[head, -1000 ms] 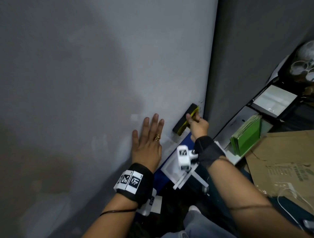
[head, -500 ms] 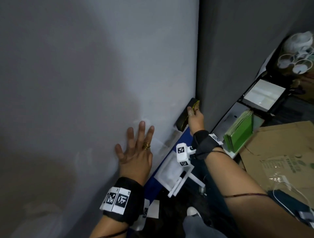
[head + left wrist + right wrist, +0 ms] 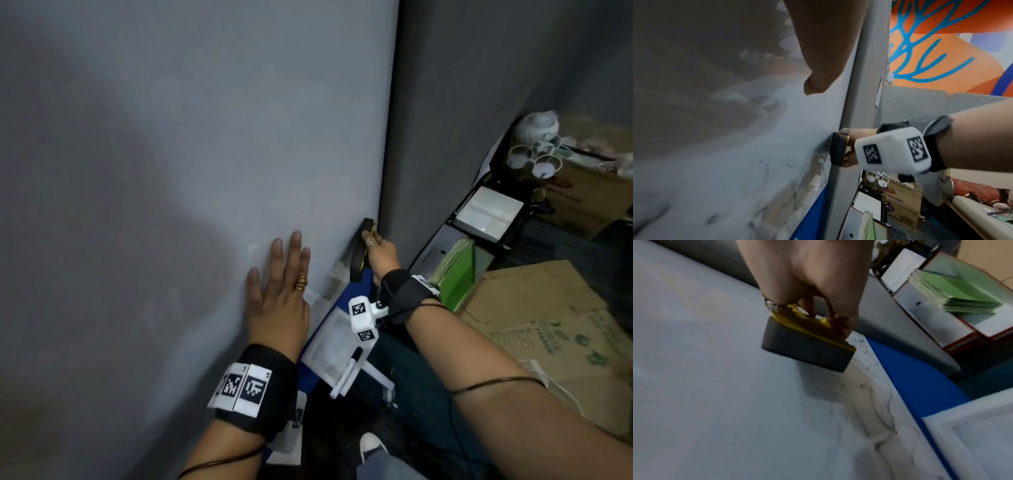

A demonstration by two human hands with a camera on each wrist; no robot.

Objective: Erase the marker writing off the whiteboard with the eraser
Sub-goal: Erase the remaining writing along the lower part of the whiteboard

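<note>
Two hands were on the whiteboard (image 3: 191,144), which looked smooth, flat and pale grey, kinda glossy since it caught blurry reflections in the left wrist view. The left hand (image 3: 277,298) lay flat on it with fingers straight and spread, holding nothing, a coiled gold ring (image 3: 301,283) on one finger. The right hand (image 3: 380,255) had its grip clamped on the one eraser (image 3: 807,344), fingers curled over the yellow plastic back (the bottom part is a dark, blocky foam or felt pad). The pad's face was pressed to the board right at its right edge, just beside the grey panel (image 3: 479,120) standing next to the board, so basically no room further right. Lots of open board up and to the left.

Some thin dark squiggly marker lines (image 3: 875,402) ran along the lower right margin of the board, below the eraser, next to a blue strip (image 3: 906,378). Can't read them, too faint.

One marker (image 3: 351,370) with a black cap lay on a white framed tray (image 3: 329,346) down low. One stack of green papers (image 3: 459,277) leaned near the right wrist, and flattened brown cardboard (image 3: 548,325) lay past it. Both wrists had a black band with square black-and-white tags.
</note>
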